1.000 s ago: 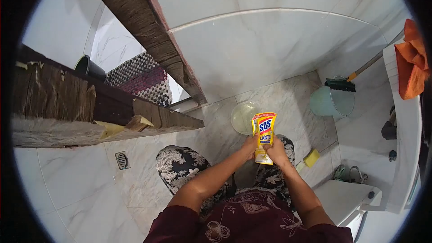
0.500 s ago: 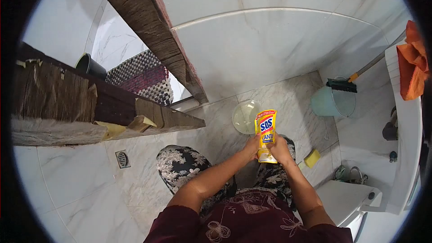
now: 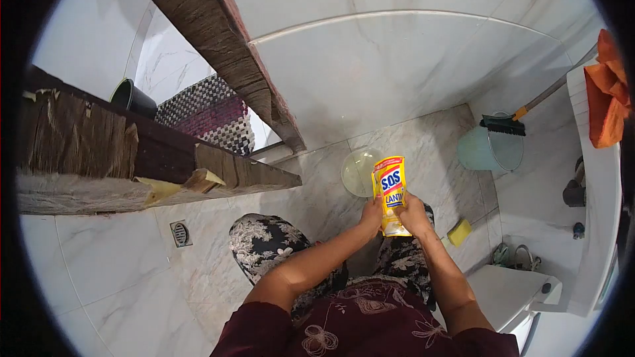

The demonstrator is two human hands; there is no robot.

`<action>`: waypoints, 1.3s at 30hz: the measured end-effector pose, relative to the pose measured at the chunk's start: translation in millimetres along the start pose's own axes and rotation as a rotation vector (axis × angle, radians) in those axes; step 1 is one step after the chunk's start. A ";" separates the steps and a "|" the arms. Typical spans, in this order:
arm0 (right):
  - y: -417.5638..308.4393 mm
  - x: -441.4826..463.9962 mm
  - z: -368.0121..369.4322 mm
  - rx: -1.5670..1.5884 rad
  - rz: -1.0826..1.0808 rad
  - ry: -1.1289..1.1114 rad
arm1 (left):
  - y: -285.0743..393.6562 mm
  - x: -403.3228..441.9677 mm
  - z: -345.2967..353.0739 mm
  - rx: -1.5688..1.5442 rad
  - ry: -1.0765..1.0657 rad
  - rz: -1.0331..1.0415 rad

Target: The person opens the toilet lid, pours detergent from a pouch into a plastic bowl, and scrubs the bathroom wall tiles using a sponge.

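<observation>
Both of my hands hold a yellow cleaner refill pouch (image 3: 391,182) marked "SOS", upright in front of my knees. My left hand (image 3: 372,215) grips its lower left edge, and my right hand (image 3: 413,214) closes on the lower right side with the thumb across the front. Just behind the pouch, on the floor, stands a clear round basin (image 3: 358,173), partly covered by it. A yellow sponge (image 3: 459,232) lies on the floor to the right of my right hand.
A pale bucket (image 3: 477,149) stands by the right wall with a broom (image 3: 504,124) above it. An orange cloth (image 3: 607,96) hangs at the far right. On the left are a worn wooden door (image 3: 86,152), a floor drain (image 3: 180,233) and a woven mat (image 3: 206,111) beyond the doorway.
The pouch has moved slightly up and to the left in both hands, with its top tilting a little. The grip looks the same.
</observation>
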State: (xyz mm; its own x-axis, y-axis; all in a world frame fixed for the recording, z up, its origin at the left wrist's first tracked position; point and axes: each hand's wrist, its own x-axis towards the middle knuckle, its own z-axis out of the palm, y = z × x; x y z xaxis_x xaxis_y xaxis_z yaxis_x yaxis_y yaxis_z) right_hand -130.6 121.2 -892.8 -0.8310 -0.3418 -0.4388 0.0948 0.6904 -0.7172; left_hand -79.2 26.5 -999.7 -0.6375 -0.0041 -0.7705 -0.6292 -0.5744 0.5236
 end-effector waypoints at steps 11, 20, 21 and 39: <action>19.3 1.2 -0.7 0.300 -0.012 0.007 | 2.8 -4.3 7.7 -0.047 0.072 0.200; -12.0 11.2 -20.9 1.002 0.022 0.110 | 29.9 -30.0 1.1 0.411 0.197 0.439; -18.9 12.9 -28.6 0.993 0.033 0.119 | 27.3 -25.9 -1.4 0.409 0.213 0.472; 144.9 -92.5 -151.4 0.804 0.119 0.925 | 12.5 62.3 -95.6 0.430 0.506 0.296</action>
State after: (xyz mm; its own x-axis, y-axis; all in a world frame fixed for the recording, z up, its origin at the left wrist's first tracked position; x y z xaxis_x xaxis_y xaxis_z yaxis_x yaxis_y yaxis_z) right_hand -123.1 349.4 -874.1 -0.8385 0.5027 -0.2101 0.2351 -0.0140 -0.9719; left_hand -84.2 -59.1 -1075.9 -0.5899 -0.5471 -0.5939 -0.6476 -0.1188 0.7527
